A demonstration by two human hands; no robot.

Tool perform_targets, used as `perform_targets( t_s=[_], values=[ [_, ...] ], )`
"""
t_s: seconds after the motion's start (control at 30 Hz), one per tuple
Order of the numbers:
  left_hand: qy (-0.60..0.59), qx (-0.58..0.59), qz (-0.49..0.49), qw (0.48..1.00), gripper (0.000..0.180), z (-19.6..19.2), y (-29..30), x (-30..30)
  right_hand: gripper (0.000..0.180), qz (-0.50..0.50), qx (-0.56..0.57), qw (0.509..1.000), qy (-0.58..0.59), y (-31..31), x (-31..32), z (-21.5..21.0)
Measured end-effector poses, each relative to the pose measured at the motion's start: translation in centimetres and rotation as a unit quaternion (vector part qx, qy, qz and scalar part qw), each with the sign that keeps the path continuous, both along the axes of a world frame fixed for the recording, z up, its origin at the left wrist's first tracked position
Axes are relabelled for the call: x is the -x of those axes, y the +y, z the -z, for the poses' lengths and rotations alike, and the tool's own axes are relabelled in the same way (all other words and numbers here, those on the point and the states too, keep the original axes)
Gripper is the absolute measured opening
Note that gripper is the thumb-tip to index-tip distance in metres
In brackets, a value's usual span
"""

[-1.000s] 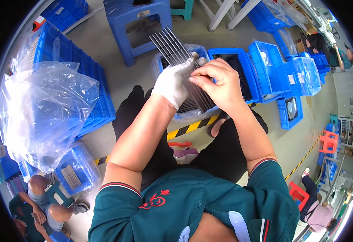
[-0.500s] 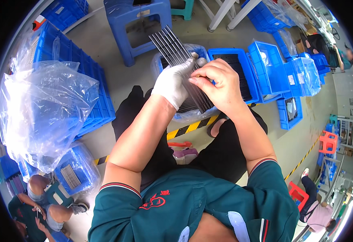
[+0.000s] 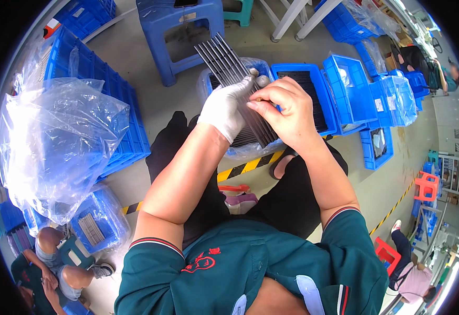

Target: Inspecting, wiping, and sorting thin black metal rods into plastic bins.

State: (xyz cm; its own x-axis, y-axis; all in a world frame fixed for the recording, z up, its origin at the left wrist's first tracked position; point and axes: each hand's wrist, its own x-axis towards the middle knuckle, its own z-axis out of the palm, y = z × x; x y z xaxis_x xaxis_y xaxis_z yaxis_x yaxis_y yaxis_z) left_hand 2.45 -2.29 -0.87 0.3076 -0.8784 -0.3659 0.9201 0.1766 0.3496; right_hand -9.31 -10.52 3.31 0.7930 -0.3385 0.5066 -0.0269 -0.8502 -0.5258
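Note:
My left hand [image 3: 223, 111] wears a white glove and is closed round a fanned bundle of slim dark metal rods [image 3: 220, 59], held at a slant. My bare right hand [image 3: 292, 111] is beside the bundle, thumb and forefinger pinched together. Something small and brownish shows at those fingertips, too small to name. Beneath my hands stands a blue bin [image 3: 261, 66] lined with clear plastic, with more dark rods in it. Just right of it, another blue bin [image 3: 331, 113] holds rows of dark rods [image 3: 298, 80].
A blue stool [image 3: 158, 37] stands ahead. Large blue crates [image 3: 127, 100] under clear plastic [image 3: 56, 152] rise at left. More blue bins [image 3: 352, 94] are stacked at right. Yellow-black tape [image 3: 250, 166] crosses the floor. A seated person [image 3: 64, 268] is at lower left; others are at far right.
My hands and the rods are almost unmoved. At lower left, the seated person's hands have shifted slightly.

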Motion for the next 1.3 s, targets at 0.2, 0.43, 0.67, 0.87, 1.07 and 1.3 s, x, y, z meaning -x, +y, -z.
perform_targets(
  t_s=[0.2, 0.43, 0.67, 0.87, 1.07, 1.3],
  values=[
    [0.005, 0.015, 0.0, 1.0, 0.023, -0.1, 0.0, 0.1, 0.014, -0.007, 0.006, 1.0, -0.006, -0.1, 0.0, 0.0],
    [0.028, 0.022, -0.003, 0.999, 0.018, 0.0, 0.1, 0.0, 0.014, -0.005, 0.003, 1.0, -0.006, 0.1, -0.1, 0.0],
    [0.008, 0.007, -0.003, 1.0, 0.021, -0.4, 0.1, 0.3, 0.012, -0.025, 0.086, 0.996, 0.022, 0.1, -0.3, 0.2],
    [0.015, 0.018, -0.006, 1.0, 0.022, -0.8, 0.0, 0.4, 0.013, 0.002, -0.014, 1.0, 0.002, 0.1, 0.2, -0.7],
    [0.034, -0.002, -0.014, 0.999, 0.019, -0.6, 0.3, 0.4, 0.012, 0.0, -0.075, 0.997, 0.011, 0.2, -0.1, 0.4],
    [0.026, -0.002, -0.014, 1.0, 0.019, -0.6, -0.4, 0.4, 0.01, -0.011, 0.024, 1.0, 0.012, 0.0, -0.4, 0.8]
  ],
)
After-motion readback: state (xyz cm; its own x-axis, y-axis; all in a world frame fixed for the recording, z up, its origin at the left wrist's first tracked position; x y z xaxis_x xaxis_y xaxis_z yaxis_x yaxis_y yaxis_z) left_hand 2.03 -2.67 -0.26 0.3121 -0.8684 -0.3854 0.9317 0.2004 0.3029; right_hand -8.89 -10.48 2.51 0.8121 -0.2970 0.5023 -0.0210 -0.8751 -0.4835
